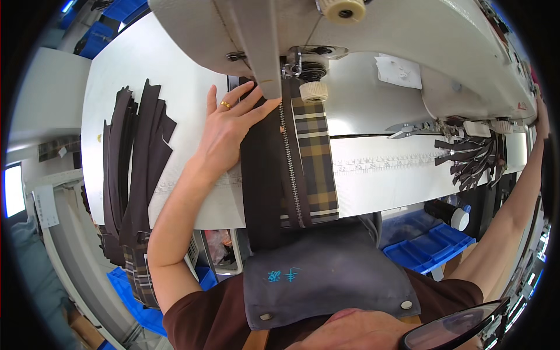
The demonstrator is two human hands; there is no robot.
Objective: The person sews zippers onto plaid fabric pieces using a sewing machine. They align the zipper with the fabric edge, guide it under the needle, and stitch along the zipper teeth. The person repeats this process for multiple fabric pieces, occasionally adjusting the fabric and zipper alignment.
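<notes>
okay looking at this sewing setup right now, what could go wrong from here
The left hand's fingertips press the dark fabric strip right beside the presser foot, so they might get caught. The right hand is away at the machine's far end, so the zipper and plaid strip could drift.

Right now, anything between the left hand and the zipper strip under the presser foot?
Nothing visible. The left hand lies flat on the dark fabric, fingertips right beside the zipper just before the presser foot. The plaid strip lies on the zipper's far side, not between them.
</notes>
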